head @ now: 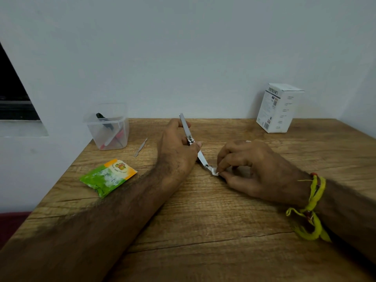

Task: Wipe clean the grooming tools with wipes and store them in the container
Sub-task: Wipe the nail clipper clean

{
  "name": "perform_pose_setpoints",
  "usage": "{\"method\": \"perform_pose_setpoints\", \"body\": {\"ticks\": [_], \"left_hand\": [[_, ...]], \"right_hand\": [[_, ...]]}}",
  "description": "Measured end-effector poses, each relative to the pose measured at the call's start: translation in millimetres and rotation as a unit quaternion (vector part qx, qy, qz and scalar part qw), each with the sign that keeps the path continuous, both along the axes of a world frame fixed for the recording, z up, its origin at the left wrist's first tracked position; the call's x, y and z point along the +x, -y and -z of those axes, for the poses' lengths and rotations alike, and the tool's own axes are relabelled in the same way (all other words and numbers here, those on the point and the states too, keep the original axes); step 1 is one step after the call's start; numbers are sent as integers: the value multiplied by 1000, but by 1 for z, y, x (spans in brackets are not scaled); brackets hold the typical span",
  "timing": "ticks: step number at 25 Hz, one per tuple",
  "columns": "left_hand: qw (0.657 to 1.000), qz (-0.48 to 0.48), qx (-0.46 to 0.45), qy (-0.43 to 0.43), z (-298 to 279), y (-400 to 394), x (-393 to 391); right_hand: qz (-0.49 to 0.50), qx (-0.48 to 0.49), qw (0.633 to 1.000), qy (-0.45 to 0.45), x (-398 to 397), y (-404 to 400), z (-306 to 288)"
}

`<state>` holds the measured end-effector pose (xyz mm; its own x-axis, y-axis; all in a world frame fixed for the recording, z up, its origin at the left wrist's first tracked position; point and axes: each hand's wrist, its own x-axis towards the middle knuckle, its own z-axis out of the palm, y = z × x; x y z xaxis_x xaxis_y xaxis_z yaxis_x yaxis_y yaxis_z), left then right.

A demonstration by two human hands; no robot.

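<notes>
Clear container (107, 127) at the table's (203, 231) back-left holds several grooming tools (114, 137).

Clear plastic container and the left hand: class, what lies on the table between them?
In the head view, one small metal tool lies loose on the bare wood between the clear container and the left hand, touching neither.

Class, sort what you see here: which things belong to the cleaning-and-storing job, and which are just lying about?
Part of the job:
- nail clipper, held by the left hand
- wipe, pinched by the right hand
- clear container with tools inside
- small metal tool on the table
- green wipe sachet

Lying about:
- white box
</notes>
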<state>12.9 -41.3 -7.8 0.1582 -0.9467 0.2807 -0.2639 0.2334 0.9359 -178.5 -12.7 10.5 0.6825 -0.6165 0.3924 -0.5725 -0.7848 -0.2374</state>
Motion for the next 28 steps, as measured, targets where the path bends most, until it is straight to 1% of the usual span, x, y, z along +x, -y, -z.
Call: {"method": "perform_pose_setpoints", "body": {"ticks": [4, 7, 10, 12, 17, 20, 24, 28], "left_hand": [[1000, 0, 0, 12, -1, 0, -2], [1000, -2, -3, 8, -1, -2, -1], [1000, -8, -2, 21, -1, -1, -1], [1000, -11, -4, 14, 0, 0, 0], [1000, -12, -4, 26, 3, 4, 2], [1000, -12, 0, 11, 5, 5, 6], [1000, -11, 5, 19, 6, 5, 3], [1000, -4, 13, -5, 5, 6, 2]], "right_hand": [[-6, 0, 1000, -15, -2, -2, -2], [-4, -19, 999, -29, 0, -2, -2], [1, -5, 999, -36, 0, -4, -3], [2, -7, 999, -44, 2, -4, -4], [0, 41, 998, -50, 1, -3, -14], [-5, 38, 997, -61, 1, -2, -16], [-6, 46, 996, -81, -4, -1, -17], [-3, 79, 993, -85, -7, -2, -18]]}}
